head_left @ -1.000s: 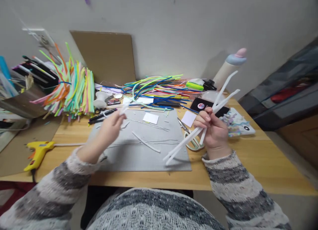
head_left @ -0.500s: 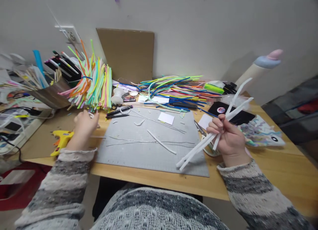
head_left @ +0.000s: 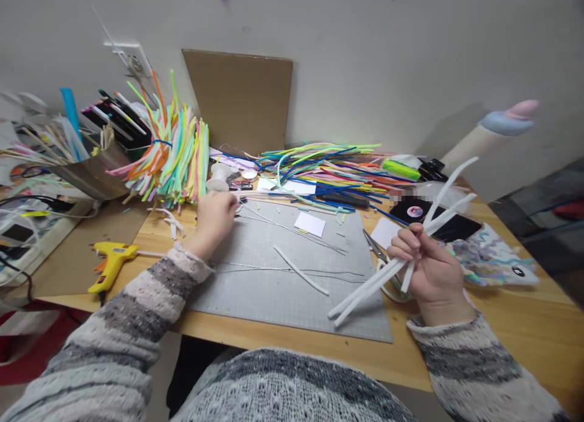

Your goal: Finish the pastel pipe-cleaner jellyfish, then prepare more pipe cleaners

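My right hand point(head_left: 426, 261) is closed round several white fuzzy stems point(head_left: 369, 286), which fan out above and below the fist over the mat's right side. At the upper left of the grey cutting mat point(head_left: 255, 300), my left hand point(head_left: 216, 218) is near the white spool point(head_left: 219, 174) and a dark pen; its fingertips are bent, and what they hold, if anything, is too small to make out. One loose white stem point(head_left: 301, 271) lies on the mat beside thin metal wires point(head_left: 255, 266). Short white pieces point(head_left: 173, 223) lie left of my left hand.
A yellow glue gun point(head_left: 112, 261) lies at the left. Colourful stems stand bundled point(head_left: 177, 154) and lie piled point(head_left: 319, 166) at the back. Scissors point(head_left: 381, 258), a black phone-like slab point(head_left: 456, 225) and a white card point(head_left: 310, 224) are on the right half.
My left hand has moved right, from beside the white scraps to the mat's upper left corner. The small white pieces on the mat there no longer show. My right hand still holds the stems.
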Demonstrator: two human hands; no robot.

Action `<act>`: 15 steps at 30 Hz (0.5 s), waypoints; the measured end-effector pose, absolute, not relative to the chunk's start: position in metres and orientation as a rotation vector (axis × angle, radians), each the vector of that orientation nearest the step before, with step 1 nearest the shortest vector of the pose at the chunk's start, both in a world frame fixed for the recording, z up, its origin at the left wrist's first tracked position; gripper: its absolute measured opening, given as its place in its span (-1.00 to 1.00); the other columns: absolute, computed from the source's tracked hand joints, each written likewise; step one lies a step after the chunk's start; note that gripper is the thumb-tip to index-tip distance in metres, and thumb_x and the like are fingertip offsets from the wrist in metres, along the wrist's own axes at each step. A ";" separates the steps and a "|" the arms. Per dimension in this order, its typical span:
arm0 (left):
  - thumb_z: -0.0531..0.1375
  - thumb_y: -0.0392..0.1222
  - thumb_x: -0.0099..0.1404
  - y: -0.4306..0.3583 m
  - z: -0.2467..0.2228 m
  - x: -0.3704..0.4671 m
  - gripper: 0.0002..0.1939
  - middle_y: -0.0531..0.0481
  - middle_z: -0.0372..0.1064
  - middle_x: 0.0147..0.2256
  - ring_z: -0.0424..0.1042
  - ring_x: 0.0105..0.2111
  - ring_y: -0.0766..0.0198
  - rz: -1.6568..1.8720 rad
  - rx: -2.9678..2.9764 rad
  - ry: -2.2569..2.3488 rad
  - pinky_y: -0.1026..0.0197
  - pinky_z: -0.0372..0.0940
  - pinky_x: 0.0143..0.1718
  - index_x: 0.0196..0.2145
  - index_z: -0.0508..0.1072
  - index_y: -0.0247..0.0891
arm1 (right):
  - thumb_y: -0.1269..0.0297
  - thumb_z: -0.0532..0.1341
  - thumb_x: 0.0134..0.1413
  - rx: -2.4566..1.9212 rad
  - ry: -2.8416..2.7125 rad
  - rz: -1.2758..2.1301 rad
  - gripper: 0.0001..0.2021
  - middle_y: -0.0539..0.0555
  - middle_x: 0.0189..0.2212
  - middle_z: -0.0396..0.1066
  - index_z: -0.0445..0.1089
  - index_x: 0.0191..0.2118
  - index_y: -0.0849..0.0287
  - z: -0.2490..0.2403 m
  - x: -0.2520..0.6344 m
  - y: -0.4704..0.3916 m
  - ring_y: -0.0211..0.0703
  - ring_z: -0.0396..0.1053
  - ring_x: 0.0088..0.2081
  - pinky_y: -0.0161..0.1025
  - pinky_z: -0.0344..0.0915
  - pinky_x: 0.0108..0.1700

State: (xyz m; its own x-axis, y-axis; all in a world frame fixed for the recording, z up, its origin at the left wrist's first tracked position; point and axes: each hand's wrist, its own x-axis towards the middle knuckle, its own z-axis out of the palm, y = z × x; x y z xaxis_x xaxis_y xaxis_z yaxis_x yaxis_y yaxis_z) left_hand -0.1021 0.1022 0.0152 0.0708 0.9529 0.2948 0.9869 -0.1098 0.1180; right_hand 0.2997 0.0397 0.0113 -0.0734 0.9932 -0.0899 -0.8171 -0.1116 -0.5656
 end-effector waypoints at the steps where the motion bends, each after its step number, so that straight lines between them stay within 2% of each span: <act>1: 0.12 -0.13 0.29 0.108 0.021 -0.110 -0.77 -0.18 0.48 -0.27 0.37 -0.15 0.00 -0.395 -2.161 -2.072 0.06 0.15 -0.15 -0.30 0.52 -0.29 | 0.50 0.30 -0.08 -0.536 -0.426 1.618 -0.81 -0.11 -0.58 0.11 0.30 -0.32 0.20 0.012 0.299 0.039 -0.46 0.07 -0.59 -0.50 0.26 -0.58; 4: 0.16 -0.08 0.24 0.124 0.026 -0.122 -0.76 -0.14 0.52 -0.27 0.40 -0.16 0.01 -0.173 -2.144 -2.202 0.10 0.16 -0.18 -0.29 0.58 -0.23 | 0.50 0.30 -0.09 -0.546 -0.414 1.638 -0.81 -0.11 -0.58 0.11 0.30 -0.33 0.19 0.013 0.297 0.037 -0.45 0.07 -0.59 -0.50 0.26 -0.58; 8: 0.20 -0.05 0.19 0.137 0.015 -0.113 -0.75 -0.18 0.53 -0.33 0.42 -0.22 -0.02 -0.026 -2.201 -2.217 0.07 0.16 -0.19 -0.34 0.60 -0.24 | 0.50 0.31 -0.09 -0.542 -0.403 1.649 -0.80 -0.11 -0.58 0.12 0.29 -0.34 0.19 0.014 0.295 0.036 -0.45 0.07 -0.59 -0.49 0.27 -0.58; 12: 0.16 -0.11 0.20 0.144 0.014 -0.102 -0.77 -0.22 0.52 -0.27 0.39 -0.14 -0.06 0.075 -2.222 -2.215 0.05 0.15 -0.13 -0.35 0.58 -0.25 | 0.50 0.32 -0.10 -0.539 -0.403 1.634 -0.79 -0.11 -0.59 0.12 0.29 -0.34 0.20 0.014 0.296 0.037 -0.46 0.06 -0.60 -0.49 0.26 -0.59; 15: 0.11 -0.09 0.23 0.143 0.032 -0.108 -0.75 -0.16 0.51 -0.29 0.40 -0.22 0.02 0.120 -2.224 -2.265 0.14 0.18 -0.23 -0.35 0.54 -0.25 | 0.51 0.31 -0.10 -0.537 -0.394 1.636 -0.80 -0.11 -0.59 0.12 0.30 -0.33 0.21 0.014 0.297 0.037 -0.47 0.05 -0.60 -0.50 0.26 -0.59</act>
